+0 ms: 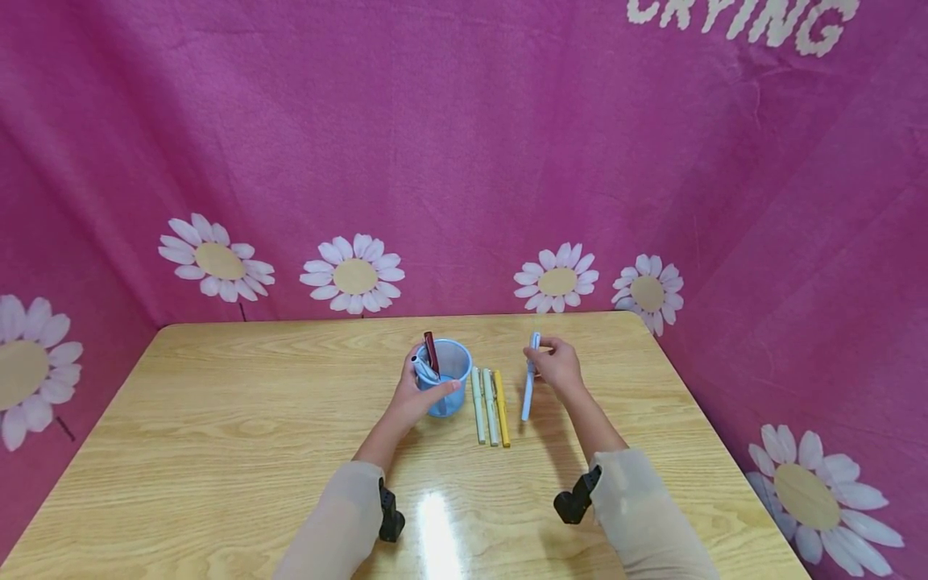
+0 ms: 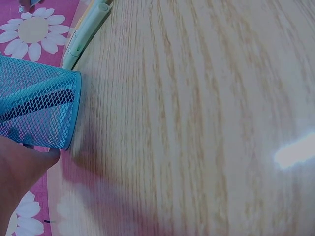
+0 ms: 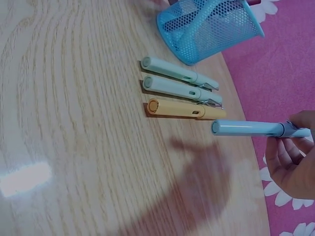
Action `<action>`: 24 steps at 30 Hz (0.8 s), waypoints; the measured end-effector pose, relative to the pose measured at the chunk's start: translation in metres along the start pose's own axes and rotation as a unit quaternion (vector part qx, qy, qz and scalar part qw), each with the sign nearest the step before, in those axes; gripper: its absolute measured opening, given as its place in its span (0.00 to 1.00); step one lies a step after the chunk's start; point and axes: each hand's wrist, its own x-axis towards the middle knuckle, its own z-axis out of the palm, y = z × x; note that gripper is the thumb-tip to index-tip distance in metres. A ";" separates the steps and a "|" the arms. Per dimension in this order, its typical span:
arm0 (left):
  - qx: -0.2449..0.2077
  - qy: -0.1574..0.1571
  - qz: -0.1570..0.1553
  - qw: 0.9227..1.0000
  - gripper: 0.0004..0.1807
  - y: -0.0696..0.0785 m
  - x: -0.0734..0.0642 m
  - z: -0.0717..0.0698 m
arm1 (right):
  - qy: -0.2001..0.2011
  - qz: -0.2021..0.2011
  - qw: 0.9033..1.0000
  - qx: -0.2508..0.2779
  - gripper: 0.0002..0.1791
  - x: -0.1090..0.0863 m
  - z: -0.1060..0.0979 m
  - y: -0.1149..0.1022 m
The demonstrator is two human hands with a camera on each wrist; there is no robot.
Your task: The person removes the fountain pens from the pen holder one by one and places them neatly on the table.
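In the head view, my left hand [image 1: 412, 398] grips a light blue mesh pen holder [image 1: 455, 393], its thumb along the near side. A dark red pen [image 1: 431, 351] and a pale pen with a dark end [image 1: 424, 369] lean inside the holder. My right hand [image 1: 562, 370] pinches a light blue capped pen [image 3: 248, 128] near its clip end, above the table. Between the hands lie two pale green pens [image 3: 170, 69] and a yellow pen [image 3: 174, 107], side by side. Mesh and fingers partly hide the holder's contents.
The wooden table [image 1: 239, 419] has a bright glare spot near its front. Behind and beside it hangs a magenta cloth [image 1: 449, 161] printed with white daisies. A small black camera [image 1: 391, 515] is strapped on each wrist.
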 end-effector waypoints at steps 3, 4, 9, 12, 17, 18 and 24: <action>0.000 -0.001 0.000 1.000 0.55 0.000 -0.001 0.000 | -0.002 -0.001 1.000 -0.020 0.23 0.000 0.000 0.003; 0.000 -0.001 -0.001 1.000 0.55 0.000 -0.001 0.000 | -0.002 -0.003 1.000 -0.025 0.23 0.000 0.001 0.004; 0.001 0.000 -0.005 1.000 0.55 0.001 -0.001 0.000 | -0.007 -0.005 0.999 -0.044 0.23 -0.001 0.003 0.009; 0.004 0.003 -0.008 1.000 0.55 0.000 -0.001 0.000 | -0.013 -0.002 0.999 -0.052 0.22 -0.001 0.005 0.013; 0.008 0.008 -0.001 1.000 0.54 -0.001 0.000 0.000 | -0.016 -0.003 0.998 -0.059 0.22 -0.001 0.009 0.019; 0.007 0.009 0.001 1.000 0.54 -0.001 0.000 0.000 | -0.016 -0.001 0.998 -0.059 0.22 -0.001 0.010 0.020; 0.006 0.006 0.006 1.000 0.54 -0.002 0.000 0.000 | -0.015 0.004 0.997 -0.071 0.21 -0.001 0.015 0.026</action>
